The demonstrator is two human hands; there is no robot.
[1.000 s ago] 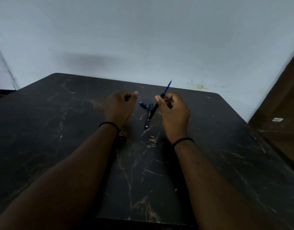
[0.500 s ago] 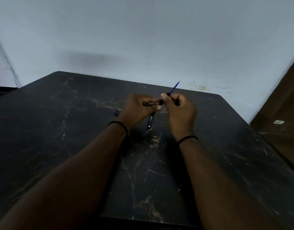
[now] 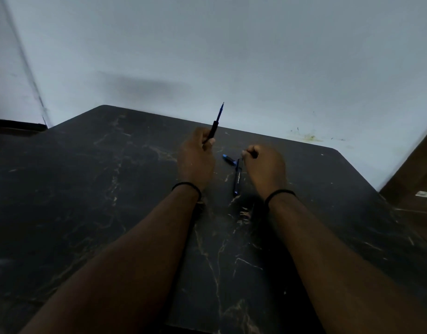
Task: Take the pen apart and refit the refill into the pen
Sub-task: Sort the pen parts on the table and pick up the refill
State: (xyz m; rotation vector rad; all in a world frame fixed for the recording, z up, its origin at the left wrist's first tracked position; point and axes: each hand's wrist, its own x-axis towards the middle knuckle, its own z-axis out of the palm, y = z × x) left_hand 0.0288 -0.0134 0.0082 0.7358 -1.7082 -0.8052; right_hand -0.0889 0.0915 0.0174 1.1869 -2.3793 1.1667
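Pen in pieces on a dark marble table, one piece held up.

The refill (image 3: 216, 122), blue tip up and tilted right, is pinched in the curled fingers of the left hand (image 3: 195, 157). The pen barrel (image 3: 237, 177) lies flat between the wrists, a small blue cap (image 3: 229, 159) just beyond it. The right hand (image 3: 264, 165) is a closed fist touching the barrel's far end; whether it grips anything cannot be told. Black table (image 3: 87, 189), pale wall (image 3: 231, 56).

Both bare forearms reach forward side by side, each wrist ringed by a thin black band. The left hand (image 3: 195, 157) is raised slightly, its fingers curled closed in a grip. The right hand (image 3: 264, 165) is a loose fist, knuckles upward.
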